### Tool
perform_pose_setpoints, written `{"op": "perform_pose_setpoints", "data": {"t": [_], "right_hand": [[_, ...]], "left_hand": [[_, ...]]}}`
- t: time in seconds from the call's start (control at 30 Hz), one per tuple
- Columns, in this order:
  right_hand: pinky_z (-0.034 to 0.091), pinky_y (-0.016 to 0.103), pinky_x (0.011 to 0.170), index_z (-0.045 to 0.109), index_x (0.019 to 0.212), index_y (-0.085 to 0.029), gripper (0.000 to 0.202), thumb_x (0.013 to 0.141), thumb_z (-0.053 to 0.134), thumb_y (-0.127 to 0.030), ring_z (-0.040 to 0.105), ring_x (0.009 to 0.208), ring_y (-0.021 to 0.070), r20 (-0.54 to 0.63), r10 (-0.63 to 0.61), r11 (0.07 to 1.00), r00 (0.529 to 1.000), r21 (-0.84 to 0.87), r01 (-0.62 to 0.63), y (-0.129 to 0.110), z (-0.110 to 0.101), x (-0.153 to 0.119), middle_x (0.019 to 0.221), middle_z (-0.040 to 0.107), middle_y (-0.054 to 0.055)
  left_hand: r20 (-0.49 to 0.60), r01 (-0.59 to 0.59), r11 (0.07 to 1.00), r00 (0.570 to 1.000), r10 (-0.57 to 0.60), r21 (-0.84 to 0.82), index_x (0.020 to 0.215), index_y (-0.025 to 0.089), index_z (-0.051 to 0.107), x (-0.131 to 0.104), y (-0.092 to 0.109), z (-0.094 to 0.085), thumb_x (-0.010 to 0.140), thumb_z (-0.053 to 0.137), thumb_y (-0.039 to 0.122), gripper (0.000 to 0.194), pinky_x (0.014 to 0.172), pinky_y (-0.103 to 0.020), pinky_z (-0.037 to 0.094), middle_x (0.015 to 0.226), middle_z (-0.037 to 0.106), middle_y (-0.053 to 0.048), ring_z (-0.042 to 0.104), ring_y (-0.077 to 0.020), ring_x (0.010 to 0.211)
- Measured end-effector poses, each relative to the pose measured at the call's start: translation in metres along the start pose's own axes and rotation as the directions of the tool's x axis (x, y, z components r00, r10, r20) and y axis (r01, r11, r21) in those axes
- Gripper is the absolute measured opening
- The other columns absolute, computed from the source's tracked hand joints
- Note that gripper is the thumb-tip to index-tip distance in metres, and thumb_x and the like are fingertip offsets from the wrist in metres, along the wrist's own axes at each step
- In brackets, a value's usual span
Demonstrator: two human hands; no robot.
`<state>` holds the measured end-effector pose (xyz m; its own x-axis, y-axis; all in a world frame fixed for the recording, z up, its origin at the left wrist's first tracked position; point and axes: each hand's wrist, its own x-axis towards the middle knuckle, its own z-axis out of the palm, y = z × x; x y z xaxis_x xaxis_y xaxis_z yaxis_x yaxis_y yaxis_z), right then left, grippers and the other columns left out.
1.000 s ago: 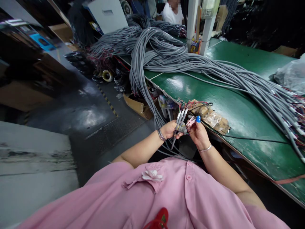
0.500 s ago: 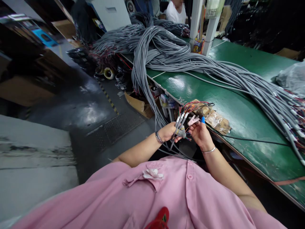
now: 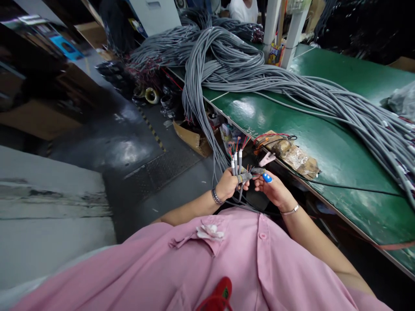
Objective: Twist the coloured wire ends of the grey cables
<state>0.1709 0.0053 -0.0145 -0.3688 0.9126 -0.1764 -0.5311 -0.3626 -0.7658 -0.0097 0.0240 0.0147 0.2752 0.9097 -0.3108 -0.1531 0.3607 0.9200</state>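
Note:
Several grey cables stand upright in my left hand, white bands near their tops and bare coloured wires fanning out above. A grey cover is on my left thumb. My right hand is beside it, a blue cover on its thumb and a grey one on a finger; its fingers are pinched near thin wire ends, and what they hold is too small to make out. Just beyond the right hand, a pink clip is at the table edge, beside a taped brown block with red and black leads.
A thick bundle of grey cables crosses the green table and hangs over its near edge. Two white posts rise at the back, near a person in white. A cardboard box lies below the edge.
The pink clip has left my right hand and is now at the table edge. My right fingers have moved in against my left ones, and the held cables stand more upright.

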Motion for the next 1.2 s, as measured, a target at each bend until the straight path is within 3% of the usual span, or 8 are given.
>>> {"op": "perform_pose_setpoints", "data": {"t": [0.13, 0.37, 0.5, 0.67, 0.77, 0.87, 1.0, 1.2], "right_hand": [[0.052, 0.024, 0.065, 0.068, 0.097, -0.019, 0.027, 0.075, 0.073, -0.033, 0.06, 0.07, 0.0109, -0.031, -0.02, 1.0, 0.999, -0.016, 0.019, -0.001, 0.007, -0.002, 0.087, 0.068, 0.003], [0.054, 0.024, 0.058, 0.066, 0.091, -0.021, 0.045, 0.075, 0.062, -0.062, 0.062, 0.066, 0.0117, -0.197, -0.024, 0.994, 0.98, 0.104, 0.045, -0.012, -0.008, 0.014, 0.088, 0.07, 0.003], [0.053, 0.021, 0.052, 0.066, 0.088, -0.02, 0.048, 0.074, 0.06, -0.066, 0.059, 0.059, 0.0101, -0.271, -0.032, 0.997, 0.962, 0.057, 0.049, -0.022, -0.005, 0.025, 0.08, 0.068, 0.002], [0.051, 0.021, 0.05, 0.065, 0.087, -0.02, 0.048, 0.074, 0.06, -0.067, 0.057, 0.057, 0.01, -0.295, -0.019, 0.999, 0.955, 0.024, 0.028, -0.026, 0.0, 0.025, 0.077, 0.066, 0.001], [0.05, 0.022, 0.052, 0.066, 0.088, -0.02, 0.045, 0.073, 0.065, -0.062, 0.057, 0.06, 0.0104, -0.222, 0.011, 1.0, 0.975, -0.013, -0.014, -0.021, 0.003, 0.016, 0.08, 0.066, 0.002], [0.049, 0.023, 0.058, 0.066, 0.087, -0.02, 0.033, 0.071, 0.074, -0.048, 0.055, 0.062, 0.0095, -0.171, -0.009, 0.997, 0.985, -0.074, -0.003, -0.011, 0.01, 0.006, 0.081, 0.065, 0.001], [0.045, 0.021, 0.059, 0.067, 0.086, -0.021, 0.022, 0.072, 0.075, -0.036, 0.049, 0.059, 0.0072, -0.218, -0.147, 0.982, 0.965, -0.151, 0.116, 0.001, 0.019, 0.002, 0.072, 0.06, -0.003], [0.041, 0.023, 0.057, 0.067, 0.079, -0.02, 0.02, 0.071, 0.076, -0.035, 0.05, 0.059, 0.0091, -0.252, -0.264, 0.945, 0.931, -0.263, 0.197, 0.005, 0.021, 0.006, 0.069, 0.061, -0.003]], "left_hand": [[0.013, -0.038, 0.999, 0.999, 0.038, 0.011, 0.066, 0.012, 0.056, 0.0, -0.003, 0.0, 0.064, 0.076, 0.044, 0.037, 0.036, -0.018, 0.03, 0.051, 0.059, -0.001, 0.056, -0.0103, 0.04], [0.061, -0.06, 0.998, 0.996, 0.059, 0.013, 0.065, 0.013, 0.056, 0.001, 0.003, 0.0, 0.066, 0.075, 0.038, 0.032, 0.035, -0.019, 0.03, 0.052, 0.059, -0.001, 0.054, -0.0104, 0.038], [0.093, -0.032, 0.999, 0.995, 0.032, -0.002, 0.066, 0.013, 0.056, 0.005, 0.007, 0.003, 0.065, 0.075, 0.036, 0.03, 0.035, -0.019, 0.03, 0.051, 0.059, -0.001, 0.054, -0.0106, 0.038], [0.036, -0.053, 0.998, 0.998, 0.055, -0.031, 0.068, 0.013, 0.057, 0.008, 0.009, 0.007, 0.064, 0.076, 0.037, 0.031, 0.037, -0.019, 0.033, 0.053, 0.06, -0.001, 0.055, -0.0104, 0.041], [-0.013, -0.071, 0.996, 0.997, 0.071, -0.046, 0.069, 0.013, 0.057, 0.007, 0.007, 0.009, 0.064, 0.077, 0.039, 0.033, 0.037, -0.018, 0.033, 0.053, 0.06, -0.001, 0.057, -0.0109, 0.042], [-0.048, -0.083, 0.995, 0.996, 0.081, -0.048, 0.07, 0.014, 0.056, 0.005, 0.002, 0.01, 0.064, 0.076, 0.042, 0.035, 0.037, -0.018, 0.032, 0.055, 0.062, -0.001, 0.058, -0.011, 0.043], [-0.062, -0.099, 0.994, 0.993, 0.097, -0.039, 0.073, 0.013, 0.057, 0.003, -0.006, 0.012, 0.066, 0.075, 0.042, 0.035, 0.037, -0.018, 0.031, 0.057, 0.063, -0.002, 0.06, -0.012, 0.046], [-0.043, -0.063, 0.998, 0.997, 0.063, -0.006, 0.074, 0.012, 0.058, 0.0, -0.011, 0.012, 0.064, 0.077, 0.039, 0.035, 0.038, -0.017, 0.034, 0.057, 0.064, -0.002, 0.062, -0.0131, 0.046]]}}
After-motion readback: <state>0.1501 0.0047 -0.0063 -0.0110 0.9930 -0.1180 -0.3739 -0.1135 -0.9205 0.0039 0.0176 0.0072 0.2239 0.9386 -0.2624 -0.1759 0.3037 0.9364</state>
